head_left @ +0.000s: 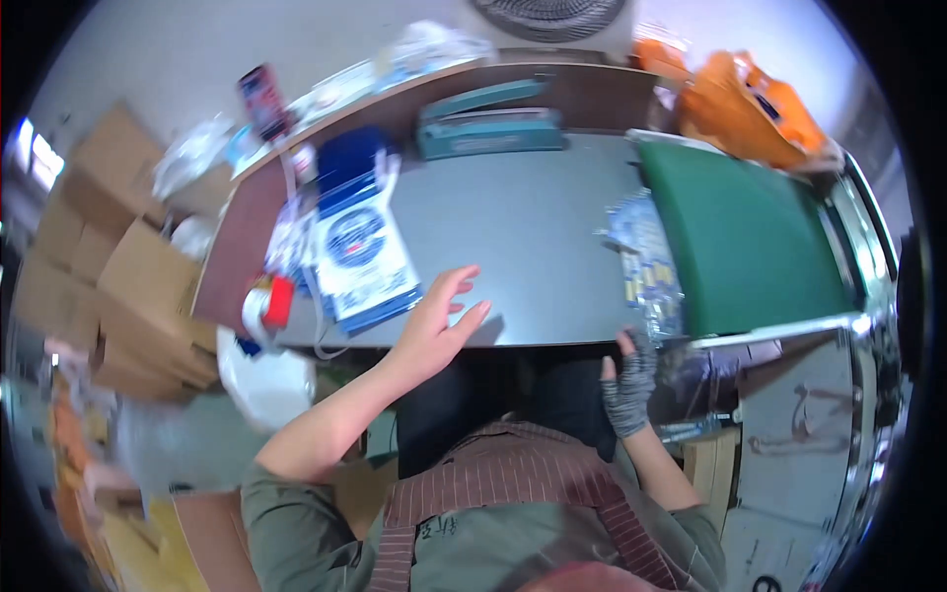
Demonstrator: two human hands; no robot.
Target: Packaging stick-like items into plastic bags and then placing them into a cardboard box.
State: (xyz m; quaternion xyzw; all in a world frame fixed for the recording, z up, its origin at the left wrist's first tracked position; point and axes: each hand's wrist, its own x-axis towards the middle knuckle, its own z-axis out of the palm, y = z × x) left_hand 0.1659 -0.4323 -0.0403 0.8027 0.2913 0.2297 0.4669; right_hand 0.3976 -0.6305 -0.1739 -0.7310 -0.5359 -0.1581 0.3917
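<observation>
My bare left hand [441, 328] hovers over the front edge of the grey table [513, 227], its fingers apart and nothing in them. Close by on its left lies a stack of flat blue-and-white printed packages [365, 259]. A fingerless grey striped glove covers my right hand [631, 387], which is just off the table's front edge with thumb and fingers apart. I see nothing in its grasp. Nearest to it are several small clear plastic packets [651, 281] with yellow and blue marks, lying along a green board [745, 237].
A teal long-armed device [490, 133], perhaps a bag sealer, stands at the back. At the left are a red-and-white tape roll [268, 301], a phone [262, 103] and cardboard boxes [148, 266]. An orange bag [755, 109] sits at the back right; a fan [554, 15] is beyond.
</observation>
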